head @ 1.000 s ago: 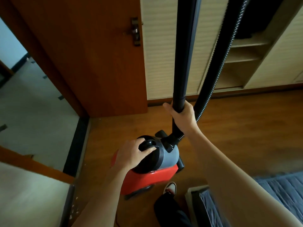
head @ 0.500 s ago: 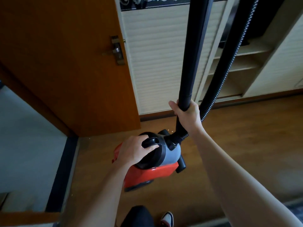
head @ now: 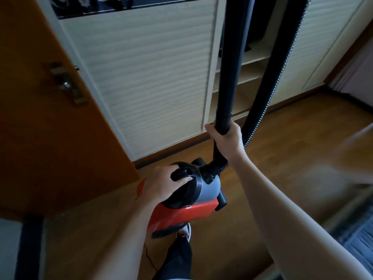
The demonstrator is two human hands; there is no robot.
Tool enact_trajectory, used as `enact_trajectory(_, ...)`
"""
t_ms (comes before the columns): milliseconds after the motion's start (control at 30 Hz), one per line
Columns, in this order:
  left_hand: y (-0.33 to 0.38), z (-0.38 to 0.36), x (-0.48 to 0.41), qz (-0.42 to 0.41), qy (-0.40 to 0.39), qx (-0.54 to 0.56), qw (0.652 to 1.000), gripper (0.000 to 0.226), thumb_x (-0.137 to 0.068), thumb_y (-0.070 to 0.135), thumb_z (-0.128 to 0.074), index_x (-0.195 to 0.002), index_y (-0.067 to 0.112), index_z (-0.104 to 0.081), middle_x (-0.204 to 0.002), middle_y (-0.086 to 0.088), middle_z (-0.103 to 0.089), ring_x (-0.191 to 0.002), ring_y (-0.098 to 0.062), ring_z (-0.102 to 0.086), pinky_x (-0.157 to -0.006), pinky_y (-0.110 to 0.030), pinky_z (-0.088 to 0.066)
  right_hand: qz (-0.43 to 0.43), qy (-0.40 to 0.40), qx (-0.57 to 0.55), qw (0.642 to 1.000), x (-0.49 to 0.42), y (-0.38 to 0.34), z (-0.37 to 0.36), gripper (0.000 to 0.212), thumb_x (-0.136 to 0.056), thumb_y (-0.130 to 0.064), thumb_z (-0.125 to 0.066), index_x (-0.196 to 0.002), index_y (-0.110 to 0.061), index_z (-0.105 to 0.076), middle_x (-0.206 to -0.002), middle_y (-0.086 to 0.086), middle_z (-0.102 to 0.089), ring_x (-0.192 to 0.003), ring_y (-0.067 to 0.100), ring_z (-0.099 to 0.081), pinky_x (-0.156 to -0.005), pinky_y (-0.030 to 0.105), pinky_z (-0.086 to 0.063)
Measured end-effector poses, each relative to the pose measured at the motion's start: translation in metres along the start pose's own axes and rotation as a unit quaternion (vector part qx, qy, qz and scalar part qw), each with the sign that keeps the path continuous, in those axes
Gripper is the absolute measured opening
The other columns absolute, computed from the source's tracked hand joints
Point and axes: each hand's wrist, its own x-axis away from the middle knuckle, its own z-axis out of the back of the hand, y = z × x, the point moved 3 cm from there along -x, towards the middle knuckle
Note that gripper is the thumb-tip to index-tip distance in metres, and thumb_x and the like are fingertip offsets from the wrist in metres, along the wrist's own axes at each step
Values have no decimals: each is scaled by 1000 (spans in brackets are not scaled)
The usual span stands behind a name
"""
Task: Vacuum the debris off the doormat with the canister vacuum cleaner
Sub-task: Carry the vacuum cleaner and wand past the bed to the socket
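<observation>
Two hands are on the machine. The left hand [head: 163,182] has its fingers curled round the black moulded carry handle [head: 181,172] on top of the red-and-grey plastic canister vacuum cleaner [head: 191,207], which is low at six o'clock; I cannot tell whether it rests on the brown wooden floor [head: 302,158] or hangs just off it. The right hand [head: 226,142] is wrapped tight round the lower end of the long black rigid wand tube [head: 232,67], which stands upright with the black ribbed flexible hose [head: 268,87] running up beside it at one o'clock.

That hard shell looks bulky and fairly heavy, so the top handle is the sound place to carry it. The wand is stiff and long, awkward overhead. The hose looks limp and apt to snag.

An orange-brown wooden door [head: 50,138] stands close at nine o'clock, a cream louvred wardrobe panel [head: 141,77] at twelve and open cream shelves [head: 252,63] at one. The person's white-and-red shoe [head: 184,232] is just under the canister.

No doormat shows plainly. A blurred blue-grey striped surface [head: 361,239] lies at four o'clock, and I cannot tell what it is.
</observation>
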Motion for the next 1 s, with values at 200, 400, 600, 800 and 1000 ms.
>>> enact_trajectory(200, 8, -12, -112, -73, -37, 20, 996, 59, -76, 78, -55, -105, 29, -72, -94, 9, -75, -90, -11, -70, -77, -33, -57, -27, 91, 36, 995, -78, 13, 24, 34, -86, -19, -77, -81, 6, -55, -67, 10, -54, -60, 20, -50, -59, 35, -44)
enact_trajectory(400, 40, -21, -205, -167, -67, -6, 984, 44, -84, 68, -59, -96, 27, -71, -84, 9, -72, -79, -8, -67, -61, -19, -44, -35, 187, 47, 981, -135, 20, 65, 30, -87, -16, -77, -71, -10, -52, -63, 3, -52, -57, 17, -49, -56, 31, -43)
enact_trajectory(600, 80, -43, -262, -244, -94, 53, 964, 41, -84, 68, -59, -80, 27, -66, -71, 9, -67, -64, -6, -61, -54, -22, -41, -30, 250, 63, 966, -160, 28, 114, 37, -88, -14, -76, -71, -12, -43, -64, 9, -46, -56, 16, -44, -53, 29, -39)
enact_trajectory(800, 126, -78, -308, -279, -157, 86, 944, 42, -82, 72, -58, -66, 34, -51, -55, 15, -53, -53, -2, -56, -47, -19, -35, 8, 287, 75, 955, -178, 45, 166, 37, -91, -7, -73, -70, -21, -45, -61, 0, -49, -50, 3, -46, -51, 13, -43)
enact_trajectory(1000, 188, -128, -357, -323, -174, 89, 926, 39, -82, 70, -58, -72, 33, -59, -59, 17, -58, -58, 0, -59, -50, -15, -39, 7, 332, 71, 941, -204, 73, 238, 40, -89, -4, -74, -69, -20, -43, -61, 0, -47, -50, 4, -44, -50, 14, -42)
